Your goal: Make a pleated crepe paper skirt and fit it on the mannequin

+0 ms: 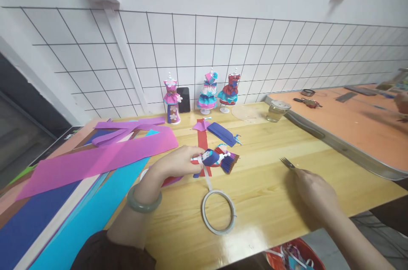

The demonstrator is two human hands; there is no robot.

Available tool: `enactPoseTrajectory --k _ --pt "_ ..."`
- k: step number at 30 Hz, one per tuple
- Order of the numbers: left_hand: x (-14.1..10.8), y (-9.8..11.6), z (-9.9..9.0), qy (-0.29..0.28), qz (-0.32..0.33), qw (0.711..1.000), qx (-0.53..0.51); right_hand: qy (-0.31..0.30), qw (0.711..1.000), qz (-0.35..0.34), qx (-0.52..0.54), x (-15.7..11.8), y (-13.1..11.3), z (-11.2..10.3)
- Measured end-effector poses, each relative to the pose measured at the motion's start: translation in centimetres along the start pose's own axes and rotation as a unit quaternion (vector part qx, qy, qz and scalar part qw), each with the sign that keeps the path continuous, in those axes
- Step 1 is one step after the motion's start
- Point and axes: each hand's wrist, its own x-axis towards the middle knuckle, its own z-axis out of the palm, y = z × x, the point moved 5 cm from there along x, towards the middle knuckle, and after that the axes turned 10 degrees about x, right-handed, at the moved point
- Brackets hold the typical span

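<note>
My left hand (183,160) is closed around a small white dress form (212,157), tilted on its side and wrapped in dark blue and red. A strip of white tape runs from beside this hand down to a tape roll (218,212) lying on the table. My right hand (315,193) rests low on the table at the right, gripping a fork (287,163) whose tines point away to the left. Past my left hand lie a red strip (202,137), a folded blue piece (224,134) and a pleated blue-brown piece (230,163).
Three dressed miniature forms (207,94) stand by the tiled wall, with a phone (184,100) between two of them. Coloured sheets (95,164) cover the left side. A lidded cup (277,112) stands back right. Beyond a raised edge, keys (308,102) lie on an orange surface (357,130).
</note>
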Motion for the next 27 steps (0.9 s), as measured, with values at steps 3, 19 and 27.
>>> enactPoseTrajectory --k 3,19,27 --pt "0.1 -0.2 0.1 0.001 0.005 1.000 -0.008 -0.032 0.998 -0.011 -0.055 -0.5 0.7 0.5" --pt "-0.2 0.9 1.3 0.029 -0.034 0.995 0.092 -0.246 0.798 0.011 0.550 -1.0 -15.5 -3.8" --pt "0.1 1.5 1.6 0.045 -0.047 0.989 0.134 -0.199 0.771 0.017 0.605 -1.2 -19.2 -4.1"
